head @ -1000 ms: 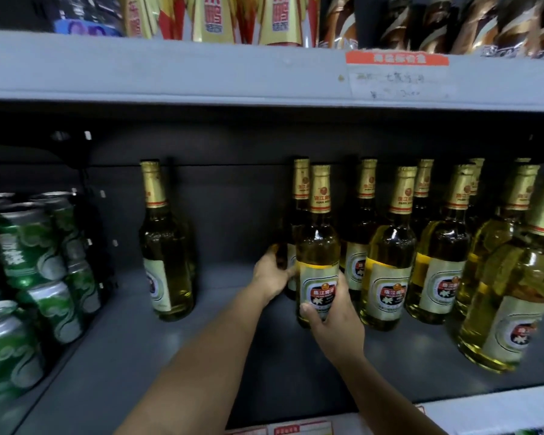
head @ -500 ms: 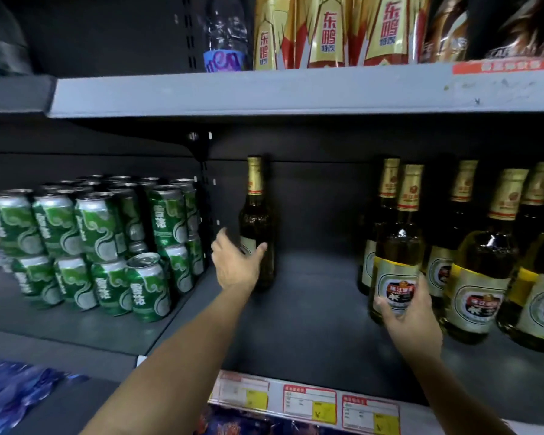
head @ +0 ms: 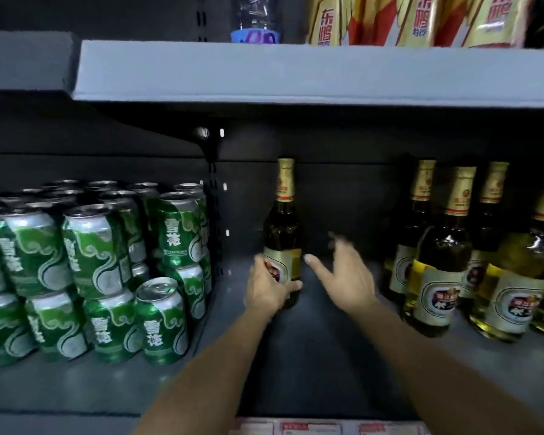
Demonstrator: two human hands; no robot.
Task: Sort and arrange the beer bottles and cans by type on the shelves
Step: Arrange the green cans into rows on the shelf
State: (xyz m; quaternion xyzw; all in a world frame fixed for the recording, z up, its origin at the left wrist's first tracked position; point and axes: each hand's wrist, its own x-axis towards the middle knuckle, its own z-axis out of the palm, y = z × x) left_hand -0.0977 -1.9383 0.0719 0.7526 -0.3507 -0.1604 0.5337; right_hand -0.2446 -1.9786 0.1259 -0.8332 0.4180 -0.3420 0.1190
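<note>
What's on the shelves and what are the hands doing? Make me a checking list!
Surface: grey shelf, bare patch in the middle.
Job's things: lone bottle upright; bottle group to the right; green cans stacked to the left.
Clutter: nothing seen.
Hands: left hand grips the lone bottle; right hand open beside it, blurred, not touching.
Cables: nothing seen.
Surroundings: upper shelf with yellow packs; price tags below.

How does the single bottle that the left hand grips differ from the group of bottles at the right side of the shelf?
The single bottle stands alone near the green cans; the bottle group stands close together at the right. The left hand grips the single bottle at its label; no hand touches the group, and the right hand is open between them. All stand upright, with gold foil necks.
</note>
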